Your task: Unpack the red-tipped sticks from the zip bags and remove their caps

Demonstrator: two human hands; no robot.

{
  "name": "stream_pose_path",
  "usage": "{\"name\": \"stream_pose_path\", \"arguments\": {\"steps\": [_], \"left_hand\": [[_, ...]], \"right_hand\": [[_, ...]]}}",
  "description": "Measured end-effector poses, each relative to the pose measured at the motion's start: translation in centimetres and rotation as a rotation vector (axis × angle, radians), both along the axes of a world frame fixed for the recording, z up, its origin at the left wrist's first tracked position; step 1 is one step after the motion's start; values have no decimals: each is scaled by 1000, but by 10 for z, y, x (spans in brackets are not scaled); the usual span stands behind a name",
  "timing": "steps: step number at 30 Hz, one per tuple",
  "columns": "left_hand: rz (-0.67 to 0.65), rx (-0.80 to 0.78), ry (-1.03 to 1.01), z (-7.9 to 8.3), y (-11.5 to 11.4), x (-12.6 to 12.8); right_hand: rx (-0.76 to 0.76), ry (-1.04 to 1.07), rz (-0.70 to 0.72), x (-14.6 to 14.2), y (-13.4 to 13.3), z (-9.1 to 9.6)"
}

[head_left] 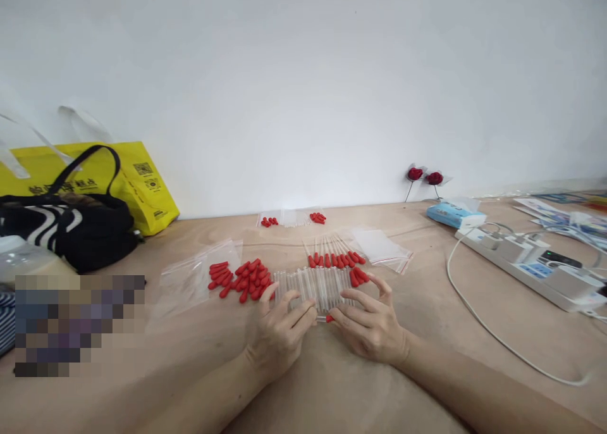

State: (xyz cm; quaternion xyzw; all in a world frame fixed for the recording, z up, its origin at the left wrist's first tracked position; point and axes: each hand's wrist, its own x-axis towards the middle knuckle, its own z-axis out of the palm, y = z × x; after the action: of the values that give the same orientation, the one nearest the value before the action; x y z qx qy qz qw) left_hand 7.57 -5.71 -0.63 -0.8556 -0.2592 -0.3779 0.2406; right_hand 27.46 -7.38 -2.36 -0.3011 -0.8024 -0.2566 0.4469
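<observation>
My left hand (pixel 279 336) is closed on a clear glass dropper tube (pixel 321 319), held level just above the tabletop. In my right hand (pixel 372 331) the thumb and fingers pinch a red rubber bulb (pixel 329 318) at the tube's right end. How far the tube sits inside the bulb is hidden by the fingers. Directly beyond both hands lies a row of clear glass tubes (pixel 310 287). A pile of red bulbs (pixel 246 281) is left of the row, and a few more bulbs (pixel 358 277) rest by my right fingertips. Behind the row, droppers with red bulbs (pixel 334 259) lie fanned out.
Clear plastic bags (pixel 199 272) lie at left, with more zip bags (pixel 382 249) at right. Another bag with red bulbs (pixel 291 217) is near the wall. A power strip (pixel 531 272), white cable (pixel 467 298) and tissue pack (pixel 455 214) occupy the right; a yellow bag (pixel 154 193) stands left.
</observation>
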Motion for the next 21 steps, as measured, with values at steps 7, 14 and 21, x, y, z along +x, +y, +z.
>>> {"name": "stream_pose_path", "arguments": {"steps": [7, 14, 21], "left_hand": [[156, -386, -190, 23, 16, -11], [275, -1215, -435, 50, 56, -17], [362, -1293, -433, 37, 72, -2]], "right_hand": [[-181, 214, -259, 18, 15, 11], [-697, 322, -635, 40, 39, 32], [-947, 241, -732, 27, 53, 36]]}}
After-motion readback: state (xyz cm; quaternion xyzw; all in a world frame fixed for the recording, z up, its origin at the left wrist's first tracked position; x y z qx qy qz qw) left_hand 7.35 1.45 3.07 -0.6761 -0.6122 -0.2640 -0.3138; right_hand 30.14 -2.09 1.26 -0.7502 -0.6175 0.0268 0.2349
